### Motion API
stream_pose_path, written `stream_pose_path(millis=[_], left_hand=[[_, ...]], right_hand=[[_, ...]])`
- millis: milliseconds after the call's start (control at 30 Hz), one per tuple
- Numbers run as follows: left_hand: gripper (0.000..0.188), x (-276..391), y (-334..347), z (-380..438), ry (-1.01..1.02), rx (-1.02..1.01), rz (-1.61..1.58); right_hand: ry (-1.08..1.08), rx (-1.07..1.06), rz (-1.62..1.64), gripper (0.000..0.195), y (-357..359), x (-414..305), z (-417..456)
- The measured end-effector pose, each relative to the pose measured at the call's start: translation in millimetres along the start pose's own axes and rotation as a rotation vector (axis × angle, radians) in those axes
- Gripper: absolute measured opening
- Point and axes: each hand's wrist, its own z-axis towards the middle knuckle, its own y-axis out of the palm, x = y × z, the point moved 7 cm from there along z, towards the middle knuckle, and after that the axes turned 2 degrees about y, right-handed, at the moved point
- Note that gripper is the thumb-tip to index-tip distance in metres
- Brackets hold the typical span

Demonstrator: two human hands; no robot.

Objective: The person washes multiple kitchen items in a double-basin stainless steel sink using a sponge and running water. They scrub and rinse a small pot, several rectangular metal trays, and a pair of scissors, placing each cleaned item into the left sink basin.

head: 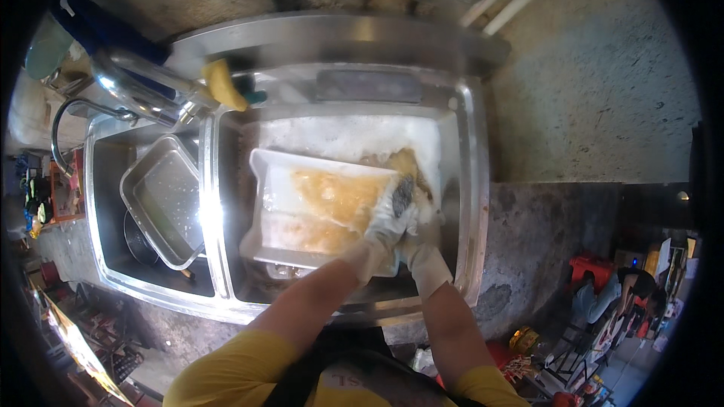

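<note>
Both my hands wear whitish gloves and meet at the right end of a white rectangular tray (277,186) in the right sink basin. The tray is tilted and holds brownish-yellow liquid with foam. A dark grey scouring pad (403,195) sits between the gloves, and my right hand (419,232) appears closed on it. My left hand (383,223) lies against the pad and the tray's right end; blur hides whether its fingers grip either one. Foamy water (350,130) surrounds the tray, and a clear container edge (283,271) shows below it.
In the left basin, a metal pan (161,203) leans over a dark round pan (137,240). The chrome faucet (136,90) and a yellow sponge or cloth (224,85) stand by the divider (212,198). Walls rise behind; a person (616,294) sits far right.
</note>
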Motion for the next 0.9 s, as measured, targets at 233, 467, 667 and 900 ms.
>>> stream_pose_path(millis=[233, 467, 667, 900], left_hand=[[0.068, 72, -36, -66, -0.642, -1.041, 0.619], [0.07, 50, -215, -30, -0.678, -0.935, 1.22], [0.047, -55, -209, -72, 0.106, -1.182, 1.699], [0.035, -1, -49, -58, -0.046, -0.924, 1.263]], right_hand=[[0.584, -0.138, 0.413, 0.038, 46, 183, -19], [0.407, -0.24, 0.249, 0.035, 35, 92, 2], [0.32, -0.198, -0.222, 0.035, 39, 141, -37], [0.548, -0.487, -0.165, 0.033, 61, 133, -42]])
